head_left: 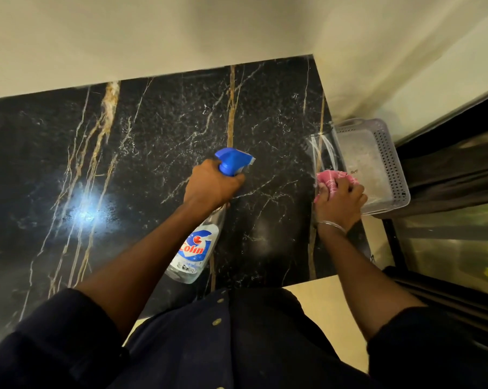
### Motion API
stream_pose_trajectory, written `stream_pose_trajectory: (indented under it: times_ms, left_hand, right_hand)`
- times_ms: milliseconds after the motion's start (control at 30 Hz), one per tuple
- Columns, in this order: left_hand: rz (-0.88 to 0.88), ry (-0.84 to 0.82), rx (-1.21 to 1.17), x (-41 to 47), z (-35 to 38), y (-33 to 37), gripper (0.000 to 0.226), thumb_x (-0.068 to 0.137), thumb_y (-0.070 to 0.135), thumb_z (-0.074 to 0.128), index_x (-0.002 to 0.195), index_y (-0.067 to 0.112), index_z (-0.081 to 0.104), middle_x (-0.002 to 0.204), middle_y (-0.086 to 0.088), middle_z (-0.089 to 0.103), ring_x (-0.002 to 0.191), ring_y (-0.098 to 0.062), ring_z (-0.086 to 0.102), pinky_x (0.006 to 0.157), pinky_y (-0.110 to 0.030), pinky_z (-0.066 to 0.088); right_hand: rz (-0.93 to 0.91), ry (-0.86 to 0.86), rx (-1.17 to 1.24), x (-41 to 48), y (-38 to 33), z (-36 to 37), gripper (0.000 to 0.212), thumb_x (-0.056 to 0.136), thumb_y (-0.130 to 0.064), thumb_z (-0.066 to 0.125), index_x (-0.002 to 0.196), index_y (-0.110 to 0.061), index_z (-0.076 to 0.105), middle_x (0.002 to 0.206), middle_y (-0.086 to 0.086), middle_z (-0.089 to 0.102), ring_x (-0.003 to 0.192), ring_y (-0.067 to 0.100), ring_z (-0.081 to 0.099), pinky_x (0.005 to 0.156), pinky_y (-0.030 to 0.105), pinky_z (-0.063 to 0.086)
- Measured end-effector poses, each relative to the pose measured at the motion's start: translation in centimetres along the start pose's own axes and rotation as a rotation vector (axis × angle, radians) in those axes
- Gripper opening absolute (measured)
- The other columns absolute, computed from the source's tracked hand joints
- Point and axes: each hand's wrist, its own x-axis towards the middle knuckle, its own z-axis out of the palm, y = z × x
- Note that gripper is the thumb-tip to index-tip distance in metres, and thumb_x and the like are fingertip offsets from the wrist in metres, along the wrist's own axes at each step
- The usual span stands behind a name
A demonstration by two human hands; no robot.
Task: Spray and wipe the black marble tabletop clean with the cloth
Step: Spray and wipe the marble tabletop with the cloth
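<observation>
The black marble tabletop [142, 141], veined in gold and white, fills the middle of the head view. My left hand [212, 186] grips the neck of a clear spray bottle [193, 251] with a blue trigger head, held above the slab with the nozzle pointing away from me. My right hand [341, 203] holds a bunched pink cloth [332, 178] against the tabletop's right edge. A metal bangle sits on that wrist.
A grey perforated plastic basket [388, 164] stands just past the table's right edge, beside my right hand. A clear glass [322, 153] stands at that edge. Cream walls meet behind the table. A light glare shows on the left of the slab.
</observation>
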Motion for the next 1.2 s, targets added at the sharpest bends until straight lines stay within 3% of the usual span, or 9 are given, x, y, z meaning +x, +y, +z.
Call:
stream_pose_trajectory:
  times_ms: [67, 133, 233, 333, 500, 733, 833, 1067, 1200]
  left_hand:
    - [0.001, 0.004, 0.001, 0.1, 0.1, 0.0, 0.034, 0.084, 0.032, 0.071, 0.112, 0.017, 0.06, 0.088, -0.004, 0.071, 0.077, -0.018, 0.071, 0.078, -0.04, 0.061]
    - [0.005, 0.01, 0.002, 0.2, 0.3, 0.1, 0.036, 0.084, 0.032, 0.071, 0.114, 0.016, 0.06, 0.088, -0.004, 0.07, 0.077, -0.017, 0.07, 0.078, -0.039, 0.061]
    - [-0.013, 0.02, -0.004, 0.4, 0.4, 0.1, 0.038, 0.083, 0.033, 0.071, 0.116, 0.016, 0.06, 0.088, -0.004, 0.07, 0.076, -0.018, 0.071, 0.077, -0.042, 0.062]
    - [-0.033, 0.019, 0.001, 0.6, 0.2, 0.1, 0.039, 0.083, 0.033, 0.072, 0.115, 0.014, 0.06, 0.087, -0.005, 0.071, 0.076, -0.02, 0.071, 0.076, -0.042, 0.062]
    - [-0.015, 0.034, 0.051, 0.8, 0.0, -0.4, 0.043, 0.084, 0.034, 0.071, 0.118, 0.011, 0.061, 0.088, 0.0, 0.067, 0.073, -0.01, 0.065, 0.065, -0.023, 0.053]
    - [-0.061, 0.043, 0.015, 0.8, -0.4, -0.7, 0.045, 0.084, 0.034, 0.071, 0.119, 0.01, 0.06, 0.089, -0.005, 0.07, 0.074, -0.017, 0.07, 0.073, -0.035, 0.061]
    - [-0.079, 0.055, -0.012, 0.8, -0.4, -0.8, 0.044, 0.084, 0.033, 0.072, 0.119, 0.011, 0.06, 0.086, -0.004, 0.071, 0.071, -0.016, 0.07, 0.072, -0.035, 0.062]
    - [-0.102, 0.073, -0.045, 1.1, -0.6, -0.5, 0.037, 0.083, 0.031, 0.072, 0.112, 0.011, 0.062, 0.084, -0.006, 0.072, 0.073, -0.02, 0.072, 0.075, -0.041, 0.062]
    - [-0.115, 0.083, -0.036, 1.6, -1.0, -0.5, 0.034, 0.082, 0.032, 0.072, 0.107, 0.011, 0.063, 0.081, -0.008, 0.072, 0.07, -0.021, 0.072, 0.073, -0.043, 0.063]
  right_hand:
    - [-0.063, -0.015, 0.023, -1.5, -2.1, 0.3, 0.048, 0.091, -0.046, 0.057, 0.13, -0.02, 0.046, 0.132, 0.017, 0.045, 0.113, 0.033, 0.046, 0.073, 0.038, 0.05]
    - [-0.278, -0.053, 0.026, -3.3, -3.6, 0.7, 0.047, 0.089, -0.045, 0.061, 0.128, -0.021, 0.049, 0.13, 0.012, 0.046, 0.106, 0.029, 0.048, 0.07, 0.032, 0.046]
    - [-0.591, -0.085, -0.074, -5.1, -4.2, 1.5, 0.045, 0.09, -0.05, 0.055, 0.125, -0.022, 0.053, 0.12, 0.011, 0.051, 0.091, 0.026, 0.049, 0.065, 0.033, 0.045]
    - [-0.719, -0.112, -0.106, -3.8, -2.8, 1.6, 0.049, 0.09, -0.051, 0.05, 0.132, -0.026, 0.051, 0.125, 0.011, 0.051, 0.093, 0.027, 0.05, 0.064, 0.034, 0.05]
    - [-0.419, -0.078, -0.116, 1.4, 0.1, 0.5, 0.055, 0.091, -0.044, 0.057, 0.14, -0.024, 0.043, 0.133, 0.014, 0.044, 0.108, 0.034, 0.047, 0.072, 0.04, 0.053]
    - [0.0, -0.03, -0.029, 6.9, -1.4, 0.8, 0.046, 0.095, -0.04, 0.053, 0.137, -0.025, 0.042, 0.128, 0.02, 0.044, 0.115, 0.04, 0.044, 0.082, 0.052, 0.049]
    - [0.008, -0.01, -0.043, 6.2, -3.2, 1.6, 0.048, 0.093, -0.037, 0.055, 0.138, -0.027, 0.04, 0.136, 0.019, 0.04, 0.12, 0.041, 0.041, 0.087, 0.054, 0.048]
    - [-0.541, -0.092, -0.093, 2.8, -9.8, 2.7, 0.05, 0.09, -0.042, 0.057, 0.137, -0.029, 0.046, 0.135, 0.012, 0.044, 0.107, 0.031, 0.046, 0.08, 0.04, 0.049]
    - [-0.854, -0.092, -0.089, 4.0, -8.6, 2.7, 0.049, 0.09, -0.042, 0.059, 0.136, -0.028, 0.051, 0.132, 0.012, 0.05, 0.103, 0.032, 0.049, 0.073, 0.041, 0.051]
